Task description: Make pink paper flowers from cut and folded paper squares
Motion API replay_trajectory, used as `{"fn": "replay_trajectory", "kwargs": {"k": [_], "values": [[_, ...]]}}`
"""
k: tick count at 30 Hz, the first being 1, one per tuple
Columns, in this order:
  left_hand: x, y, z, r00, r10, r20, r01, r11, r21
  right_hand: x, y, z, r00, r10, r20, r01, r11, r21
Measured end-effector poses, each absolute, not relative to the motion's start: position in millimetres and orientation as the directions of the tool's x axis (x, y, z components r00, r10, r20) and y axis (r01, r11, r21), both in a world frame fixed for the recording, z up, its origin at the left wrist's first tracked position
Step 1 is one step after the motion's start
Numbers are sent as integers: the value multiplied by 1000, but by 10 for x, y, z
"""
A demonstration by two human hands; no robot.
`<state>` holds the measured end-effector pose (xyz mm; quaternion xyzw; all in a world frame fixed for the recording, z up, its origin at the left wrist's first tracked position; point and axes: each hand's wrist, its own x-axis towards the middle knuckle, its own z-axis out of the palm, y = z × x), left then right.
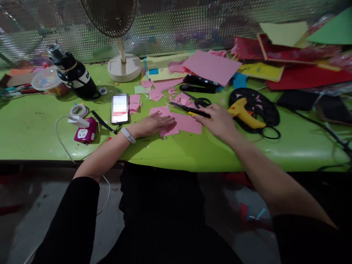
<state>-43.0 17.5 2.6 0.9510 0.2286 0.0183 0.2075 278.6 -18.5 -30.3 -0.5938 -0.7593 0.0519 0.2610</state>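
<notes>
My left hand (155, 124) lies flat with fingers stretched out, pressing on a sheet of pink paper (188, 123) on the green table. Part of that paper is hidden under the hand. My right hand (218, 121) is at the paper's right end, its fingers closed around the black and yellow handle of what looks like a utility knife (185, 108). The tool's thin dark front end points left over the paper. Just behind it lie black-handled scissors (202, 101) and small pink scraps (172, 96).
A phone (120, 108), a tape roll (79, 110) and a purple plug adapter (85, 131) lie left. Behind stand a black bottle (77, 77) and a fan (123, 68). A black stapler (199, 84) lies behind the scraps; a yellow glue gun (246, 113) lies right.
</notes>
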Motion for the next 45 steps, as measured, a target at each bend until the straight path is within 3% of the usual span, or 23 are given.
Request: {"fn": "replay_trajectory", "kwargs": {"k": [4, 7, 9, 12, 15, 24, 28, 31, 37, 41, 45], "values": [[-457, 213, 72, 796, 598, 96, 496, -735, 462, 2587, -96, -262, -195, 924, 329, 892, 306, -333], [-504, 269, 81, 589, 793, 156, 687, -593, 420, 2302, -74, -110, -317, 912, 258, 834, 398, -383], [-527, 295, 76, 514, 848, 126, 768, -521, 373, 2102, -23, -23, -417, 891, 180, 788, 453, -417], [-540, 326, 40, 496, 867, 57, 811, -486, 325, 1898, 88, 33, -486, 870, 84, 769, 471, -432], [-542, 362, -20, 485, 871, 80, 810, -482, 335, 1852, 161, 25, -542, 840, 17, 743, 488, -458], [-536, 408, -33, 444, 891, 96, 780, -437, 449, 1864, 108, 36, -579, 815, 26, 709, 519, -477], [-542, 445, -53, 463, 881, 96, 752, -448, 484, 1848, 89, 51, -536, 843, 50, 689, 471, -551], [-529, 434, -35, 471, 874, 117, 725, -459, 514, 1849, 67, 74, -551, 835, -9, 652, 423, -629], [-483, 323, 19, 431, 892, 134, 571, -385, 726, 1842, 10, 142, -534, 844, -47, 654, 377, -656], [-509, 323, -17, 418, 888, 192, 443, -384, 810, 1993, 45, 255, -532, 845, -57, 589, 321, -741], [-537, 350, -8, 362, 914, 186, 394, -330, 858, 2388, 244, 297, -352, 934, 64, 651, 294, -699]]}}
